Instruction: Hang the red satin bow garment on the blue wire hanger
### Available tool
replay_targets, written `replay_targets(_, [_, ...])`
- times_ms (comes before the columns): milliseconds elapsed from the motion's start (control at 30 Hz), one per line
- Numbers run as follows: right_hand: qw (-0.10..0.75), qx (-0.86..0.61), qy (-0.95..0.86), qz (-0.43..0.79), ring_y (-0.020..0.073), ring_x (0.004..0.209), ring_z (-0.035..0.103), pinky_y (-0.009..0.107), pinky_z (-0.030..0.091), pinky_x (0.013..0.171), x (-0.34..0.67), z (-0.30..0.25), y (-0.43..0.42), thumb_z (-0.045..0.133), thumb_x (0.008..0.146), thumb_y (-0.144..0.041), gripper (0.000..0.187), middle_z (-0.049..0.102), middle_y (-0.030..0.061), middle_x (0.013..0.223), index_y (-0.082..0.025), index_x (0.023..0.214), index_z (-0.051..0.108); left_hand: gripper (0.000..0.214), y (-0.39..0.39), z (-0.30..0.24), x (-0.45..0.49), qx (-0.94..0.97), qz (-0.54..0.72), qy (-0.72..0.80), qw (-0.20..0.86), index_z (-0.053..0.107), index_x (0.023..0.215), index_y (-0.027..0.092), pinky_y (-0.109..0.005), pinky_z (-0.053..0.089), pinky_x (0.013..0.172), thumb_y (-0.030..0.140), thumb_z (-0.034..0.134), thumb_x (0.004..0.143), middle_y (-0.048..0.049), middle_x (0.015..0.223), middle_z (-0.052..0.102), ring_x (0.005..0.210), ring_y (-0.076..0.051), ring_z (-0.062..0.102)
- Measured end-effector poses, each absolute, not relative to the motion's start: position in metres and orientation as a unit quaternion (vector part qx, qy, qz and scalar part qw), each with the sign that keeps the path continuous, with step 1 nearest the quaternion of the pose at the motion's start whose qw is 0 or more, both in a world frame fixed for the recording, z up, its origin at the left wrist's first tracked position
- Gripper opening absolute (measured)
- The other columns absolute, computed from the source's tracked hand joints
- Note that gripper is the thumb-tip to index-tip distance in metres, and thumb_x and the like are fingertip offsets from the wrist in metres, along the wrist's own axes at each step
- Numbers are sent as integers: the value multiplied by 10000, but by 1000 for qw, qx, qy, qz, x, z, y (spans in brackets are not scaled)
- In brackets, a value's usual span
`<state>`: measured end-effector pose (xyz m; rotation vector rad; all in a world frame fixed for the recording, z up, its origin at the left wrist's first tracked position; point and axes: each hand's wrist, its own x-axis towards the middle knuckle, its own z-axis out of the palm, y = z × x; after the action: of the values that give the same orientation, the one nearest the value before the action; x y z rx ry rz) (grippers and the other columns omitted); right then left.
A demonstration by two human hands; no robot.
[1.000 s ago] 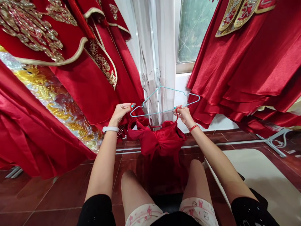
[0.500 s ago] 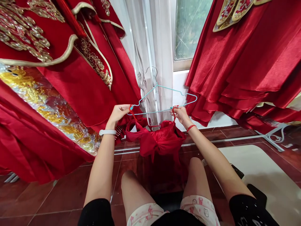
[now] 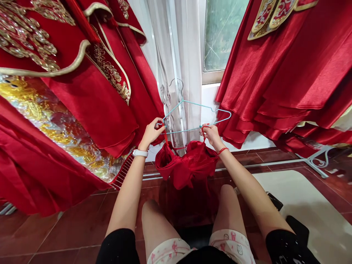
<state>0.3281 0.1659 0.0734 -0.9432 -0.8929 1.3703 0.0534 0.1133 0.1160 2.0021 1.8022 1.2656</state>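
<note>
Red garment (image 3: 188, 167) hangs beyond the person's knees (image 3: 150, 212), below both hands. Left hand (image 3: 152, 132) pinches the left strap (image 3: 166, 138) beside one side of a turquoise hanger (image 3: 198, 105). Right hand (image 3: 212, 135) pinches the right strap (image 3: 204, 138) at the hanger's lower bar. White curtain (image 3: 191, 66) stands behind the hanger, beside a window (image 3: 224, 36).

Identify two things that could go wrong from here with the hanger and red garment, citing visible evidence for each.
1. The red garment hangs by thin straps at the left hand and right hand; a strap might slip if either grip loosens.
2. The hanger overlaps the red clothes on the right in view; its end might snag them, though the actual gap is unclear.
</note>
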Motion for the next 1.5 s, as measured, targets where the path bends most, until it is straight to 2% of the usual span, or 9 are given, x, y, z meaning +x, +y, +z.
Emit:
replay_targets(200, [613,-407,-431,523,118,628,646,244,573,651,363,73,179,846,576,-155,179,696,-9,645,-172,688,707,318,115,114,45,699,424,572,65,745,971,162,-286,405,744,397,547,889,-36,802,656,698,-175,498])
replay_targets(467, [665,-373,-452,462,162,769,718,278,606,732,434,93,201,920,552,-282,271,767,8,767,-201,761,767,346,117,123,37,709,402,573,85,724,870,179,-285,362,683,480,555,856,7,626,512,616,-164,402])
replay_targets(767, [566,-397,-626,362,218,764,721,315,588,733,431,147,231,953,533,-229,228,755,40,675,-168,636,758,333,120,121,35,711,395,575,83,743,897,169,-274,368,663,449,564,866,18,608,511,600,-154,406])
replay_targets(900, [516,-397,-684,328,208,739,694,295,551,705,420,156,236,938,521,-211,216,751,27,667,-182,600,739,334,118,118,37,709,406,572,79,734,906,170,-278,364,669,448,551,877,19,612,494,604,-155,398])
replay_targets(1033, [483,-403,-723,287,156,668,627,264,487,695,417,158,232,855,621,-170,138,685,-6,600,-174,616,717,351,118,112,40,702,410,577,78,732,923,172,-279,384,687,468,546,887,4,647,548,629,-167,441])
replay_targets(1167, [434,-402,-773,230,143,673,591,276,460,739,412,159,222,732,667,-55,190,713,-4,740,-185,806,737,351,121,103,41,710,403,574,61,734,982,172,-310,445,797,439,514,922,-56,836,683,756,-206,558])
replay_targets(1267, [382,-432,-809,112,218,818,628,344,449,831,402,154,211,702,726,-113,254,731,26,897,-214,957,726,356,123,98,43,713,397,577,21,726,1075,171,-378,451,966,396,478,953,-121,1049,712,965,-266,610])
replay_targets(1367, [372,-457,-808,-10,300,991,614,432,411,927,395,144,203,639,820,-182,239,718,86,1038,-224,1051,684,413,120,93,45,712,369,598,-13,661,1271,178,-449,418,1065,378,451,977,-148,1139,670,1107,-311,585])
replay_targets(1500, [349,-452,-818,-68,327,1017,585,427,402,876,395,134,203,501,863,-134,281,687,133,1058,-227,1084,648,698,96,71,48,678,369,633,-62,345,1578,188,-542,343,1157,382,536,935,-207,1469,460,1383,-380,424])
